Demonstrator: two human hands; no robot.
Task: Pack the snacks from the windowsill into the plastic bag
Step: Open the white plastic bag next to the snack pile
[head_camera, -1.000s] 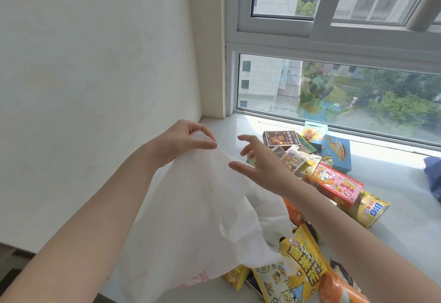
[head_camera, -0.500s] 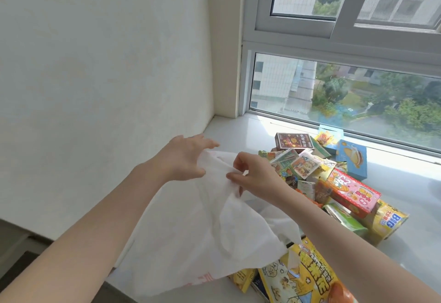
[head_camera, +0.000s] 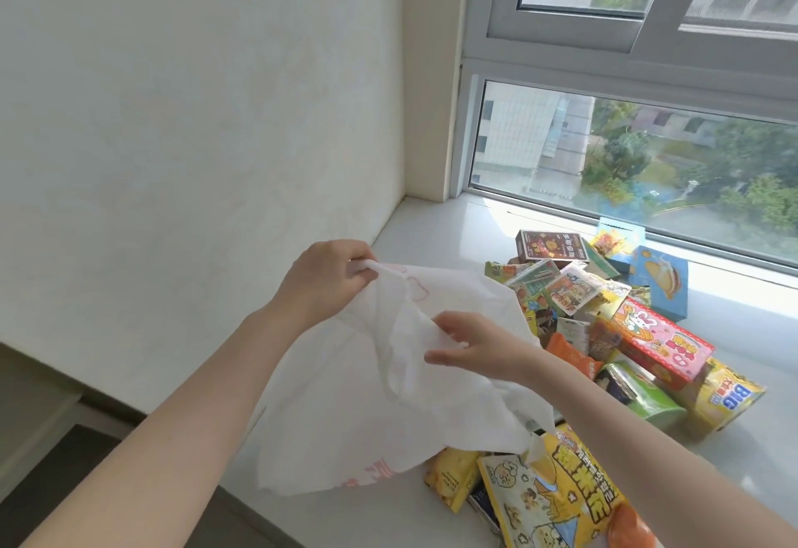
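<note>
A white plastic bag (head_camera: 358,413) with faint red print hangs over the left part of the windowsill (head_camera: 436,236). My left hand (head_camera: 321,282) grips its upper edge at the top left. My right hand (head_camera: 479,349) pinches a fold of the bag lower down and to the right. A pile of snacks lies on the sill beside and partly under the bag: a dark red box (head_camera: 548,245), a blue box (head_camera: 658,282), a pink box (head_camera: 656,340), a green box (head_camera: 643,392), a yellow pack (head_camera: 725,400) and a yellow popcorn bag (head_camera: 561,491).
A white wall (head_camera: 194,137) closes the left side, and the window glass (head_camera: 639,158) runs along the back of the sill. The sill's front edge drops to a dark floor (head_camera: 56,474) at the lower left.
My right hand closed on the bag, then moved down and away from my left hand, spreading the bag's top. The view shifted left.
</note>
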